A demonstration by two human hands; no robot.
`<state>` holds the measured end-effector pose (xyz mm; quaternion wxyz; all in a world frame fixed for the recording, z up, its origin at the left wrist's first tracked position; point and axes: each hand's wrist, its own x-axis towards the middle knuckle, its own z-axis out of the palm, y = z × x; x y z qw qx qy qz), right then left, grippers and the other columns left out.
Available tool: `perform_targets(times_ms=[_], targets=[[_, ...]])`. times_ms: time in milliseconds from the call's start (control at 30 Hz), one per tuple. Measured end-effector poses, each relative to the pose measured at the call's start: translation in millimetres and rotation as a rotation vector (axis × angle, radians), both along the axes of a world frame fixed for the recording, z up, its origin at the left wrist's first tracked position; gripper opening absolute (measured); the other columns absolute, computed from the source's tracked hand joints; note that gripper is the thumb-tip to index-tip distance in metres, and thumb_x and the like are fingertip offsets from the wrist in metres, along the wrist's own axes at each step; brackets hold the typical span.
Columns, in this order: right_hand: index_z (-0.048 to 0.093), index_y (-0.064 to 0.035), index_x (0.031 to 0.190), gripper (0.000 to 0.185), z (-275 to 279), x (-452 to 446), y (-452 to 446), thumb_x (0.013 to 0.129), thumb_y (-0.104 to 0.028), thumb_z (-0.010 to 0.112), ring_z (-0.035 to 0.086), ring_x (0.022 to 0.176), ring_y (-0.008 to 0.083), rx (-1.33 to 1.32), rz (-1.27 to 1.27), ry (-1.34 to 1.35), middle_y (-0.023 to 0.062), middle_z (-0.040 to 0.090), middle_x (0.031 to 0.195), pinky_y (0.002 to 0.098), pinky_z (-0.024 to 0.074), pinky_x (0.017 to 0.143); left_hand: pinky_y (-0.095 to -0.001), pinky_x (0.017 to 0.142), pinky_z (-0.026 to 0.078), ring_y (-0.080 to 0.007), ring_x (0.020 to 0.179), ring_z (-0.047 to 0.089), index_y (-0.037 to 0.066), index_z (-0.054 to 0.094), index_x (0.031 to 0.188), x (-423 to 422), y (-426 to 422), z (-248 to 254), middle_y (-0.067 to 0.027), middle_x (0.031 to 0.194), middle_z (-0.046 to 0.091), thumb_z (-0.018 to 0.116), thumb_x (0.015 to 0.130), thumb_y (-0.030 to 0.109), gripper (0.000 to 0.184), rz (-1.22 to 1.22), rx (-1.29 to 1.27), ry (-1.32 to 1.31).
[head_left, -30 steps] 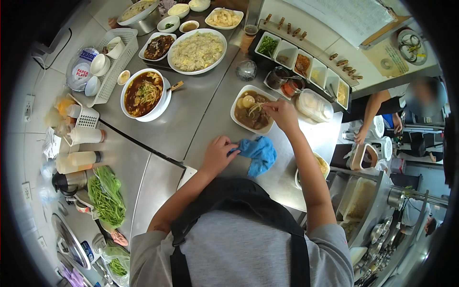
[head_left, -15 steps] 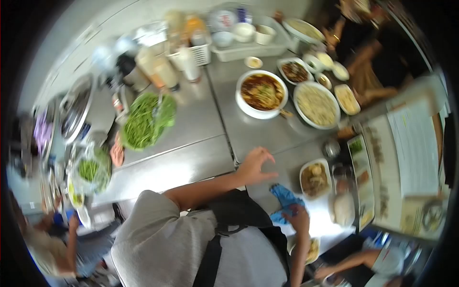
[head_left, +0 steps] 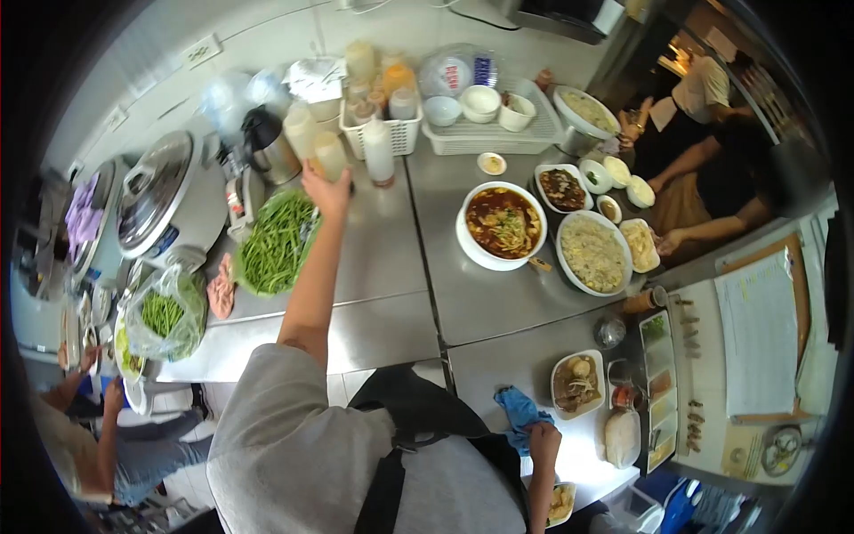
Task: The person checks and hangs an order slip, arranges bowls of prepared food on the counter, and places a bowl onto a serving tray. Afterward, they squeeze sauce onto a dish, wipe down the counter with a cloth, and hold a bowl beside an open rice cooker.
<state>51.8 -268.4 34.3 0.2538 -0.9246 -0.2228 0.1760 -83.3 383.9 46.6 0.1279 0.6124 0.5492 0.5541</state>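
My left hand (head_left: 326,190) reaches far forward over the steel counter, its fingers closed around the lower part of a pale squeeze bottle (head_left: 330,153). Another cream-coloured squeeze bottle (head_left: 300,129) is just left of it, and a clear white one (head_left: 379,153) stands to its right. Below that forearm's left side lies a bag of cut green vegetables (head_left: 274,242). Near the counter's front edge, my right hand (head_left: 544,439) grips a blue cloth (head_left: 519,412), which rests partly on the steel surface.
A white bowl of dark red soup (head_left: 504,224) and a fried rice dish (head_left: 593,254) sit mid-counter. Further right are a bowl of stew (head_left: 576,383) and a condiment tray (head_left: 659,392). Co-workers' arms (head_left: 712,191) show at the right; another person (head_left: 89,436) is at lower left.
My left hand has gone from the counter's middle forward and left to the squeeze bottle. My right hand has bunched up the blue cloth. The head view has shifted.
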Motion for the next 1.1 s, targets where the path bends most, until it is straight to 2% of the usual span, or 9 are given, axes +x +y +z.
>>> perform_targets(times_ms=[167,333,433,500,600,700,867,933,1100], targets=[[0.066,-0.0026,0.074,0.017,7,-14,6,0.075,-0.017,0.057,0.060,0.069,0.0326,-0.027,-0.035,-0.013,0.0171,0.061,0.073,0.0399,0.0484,0.065,-0.0454,0.094,0.037,-0.0396,0.109,0.044,-0.003,0.040,0.127,18,8,10,-0.0222,0.118,0.046,0.081,0.064,0.024,0.080,0.204,0.099,0.058],[0.063,-0.0069,0.074,0.027,10,-23,6,0.066,-0.030,0.075,0.058,0.073,0.0309,0.036,-0.084,-0.057,0.0136,0.057,0.076,0.0397,0.0478,0.066,-0.0434,0.092,0.039,-0.0323,0.105,0.047,-0.005,0.042,0.122,58,-21,-1,-0.0175,0.112,0.048,0.085,0.064,0.020,0.077,-0.200,0.176,-0.137],[0.059,-0.0058,0.077,0.020,1,-21,1,0.066,-0.020,0.068,0.059,0.080,0.0349,0.075,-0.113,0.010,0.0165,0.058,0.084,0.0434,0.0485,0.071,-0.0432,0.091,0.043,-0.0314,0.107,0.051,-0.009,0.042,0.119,80,14,-18,-0.0209,0.117,0.049,0.088,0.061,0.025,0.082,-0.055,0.214,0.122],[0.059,-0.0058,0.079,0.020,-5,-23,0,0.067,-0.020,0.067,0.059,0.082,0.0361,0.033,-0.142,-0.004,0.0166,0.058,0.087,0.0444,0.0490,0.073,-0.0399,0.087,0.048,-0.0315,0.103,0.057,-0.010,0.044,0.116,87,65,-48,-0.0230,0.117,0.054,0.090,0.058,0.027,0.082,-0.381,0.052,-0.208],[0.058,-0.0061,0.080,0.019,-3,-27,3,0.068,-0.019,0.066,0.059,0.083,0.0359,0.032,-0.193,0.016,0.0156,0.058,0.091,0.0446,0.0495,0.074,-0.0380,0.083,0.052,-0.0305,0.095,0.063,-0.008,0.045,0.117,85,60,-34,-0.0218,0.111,0.059,0.090,0.057,0.025,0.082,-0.451,-0.121,-0.086],[0.060,-0.0074,0.082,0.018,13,-34,8,0.070,-0.020,0.066,0.060,0.085,0.0348,-0.009,-0.225,0.010,0.0148,0.058,0.094,0.0441,0.0498,0.074,-0.0374,0.086,0.051,-0.0274,0.093,0.063,-0.004,0.045,0.122,88,-20,17,-0.0171,0.106,0.063,0.087,0.063,0.014,0.075,-0.508,-0.056,-0.061],[0.059,-0.0115,0.110,0.046,93,-38,41,0.068,-0.019,0.075,0.060,0.091,0.0320,0.211,-0.313,-0.048,0.0122,0.058,0.098,0.0414,0.0496,0.079,-0.0357,0.089,0.049,-0.0218,0.101,0.060,0.001,0.048,0.123,91,-199,70,-0.0121,0.113,0.060,0.077,0.070,0.000,0.060,-1.204,-0.306,-0.200],[0.049,-0.0134,0.127,0.070,126,-32,62,0.063,-0.014,0.079,0.059,0.098,0.0324,0.429,-0.226,-0.413,0.0128,0.058,0.107,0.0400,0.0489,0.085,-0.0359,0.091,0.048,-0.0218,0.105,0.058,0.002,0.050,0.122,87,-291,88,-0.0126,0.116,0.058,0.082,0.066,0.005,0.065,-1.513,-0.483,-0.088],[0.041,-0.0137,0.134,0.083,145,-12,55,0.061,-0.012,0.079,0.057,0.107,0.0346,0.516,-0.195,-0.370,0.0171,0.057,0.117,0.0407,0.0490,0.088,-0.0342,0.096,0.042,-0.0284,0.109,0.057,0.003,0.054,0.123,92,-421,111,-0.0155,0.117,0.058,0.080,0.071,0.031,0.065,-1.980,-0.263,0.213]])
